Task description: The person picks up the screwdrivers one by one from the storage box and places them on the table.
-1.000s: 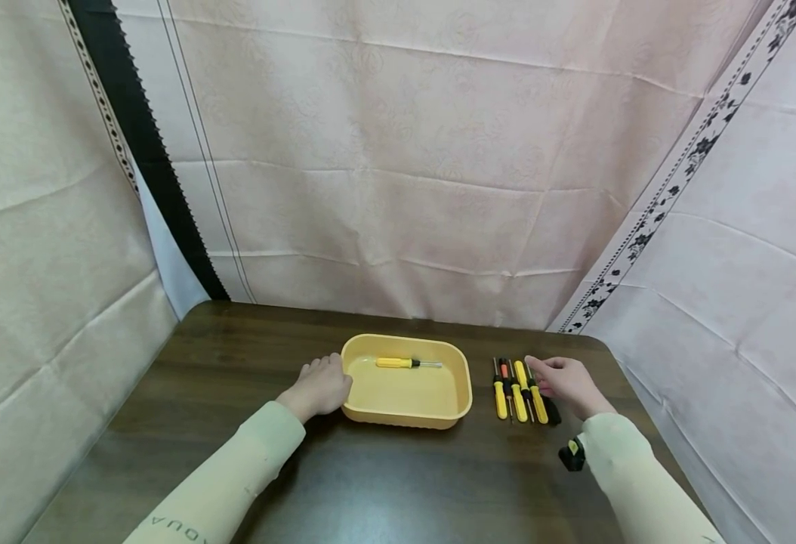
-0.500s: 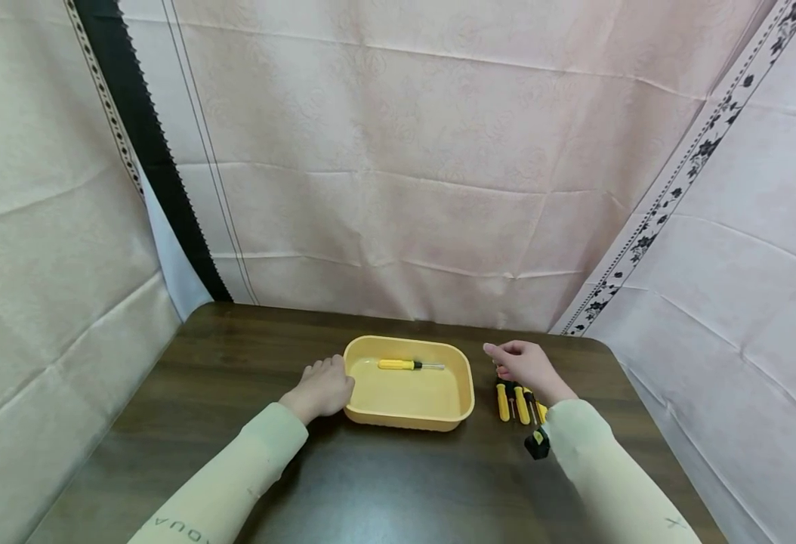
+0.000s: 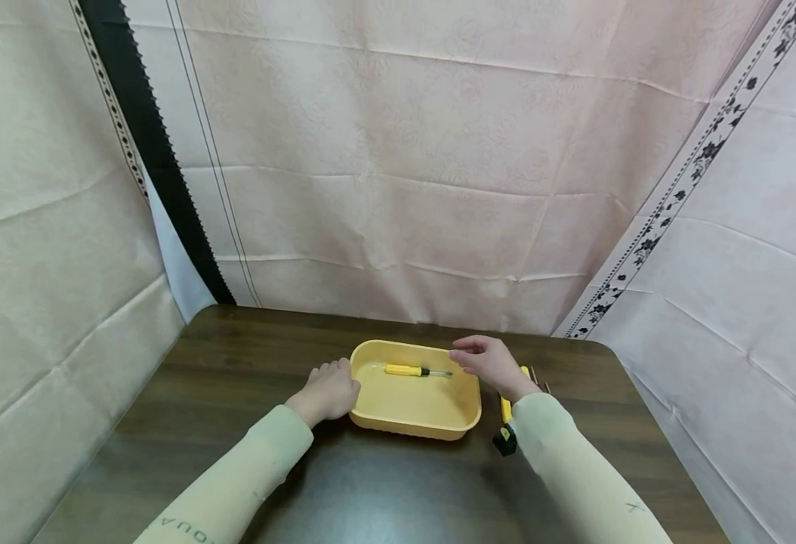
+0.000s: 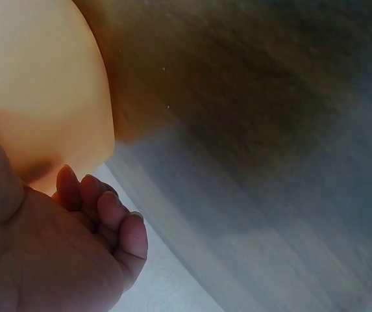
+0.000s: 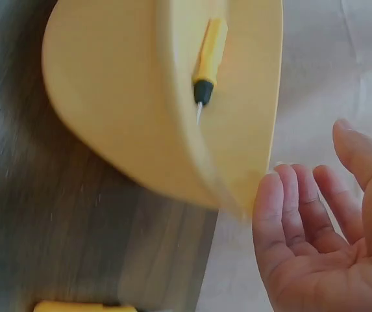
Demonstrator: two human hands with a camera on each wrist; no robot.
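A yellow plastic tray [image 3: 408, 428] sits on the table. My left hand [image 3: 330, 389] grips its left end; in the left wrist view the fingers [image 4: 132, 235] curl by the tray wall [image 4: 43, 78]. A yellow-handled screwdriver [image 3: 405, 370] with a black collar lies inside, handle to the left. My right hand [image 3: 488, 363] is at the tray's far right corner, holding nothing. In the right wrist view its fingers [image 5: 270, 201] are loosely bent and overlap the rim, the thumb apart. More screwdrivers [image 3: 506, 409] lie right of the tray, mostly hidden by the right forearm.
The brown wooden table [image 3: 384, 499] ends not far behind the tray. Pale cloth [image 3: 439, 189] hangs behind it and along both sides. A small black wrist camera [image 3: 504, 440] sticks out from the right wrist.
My right hand has moved left from the row of screwdrivers to the tray's right corner. The left hand stays on the tray; tray and screwdriver look slightly shifted right and down.
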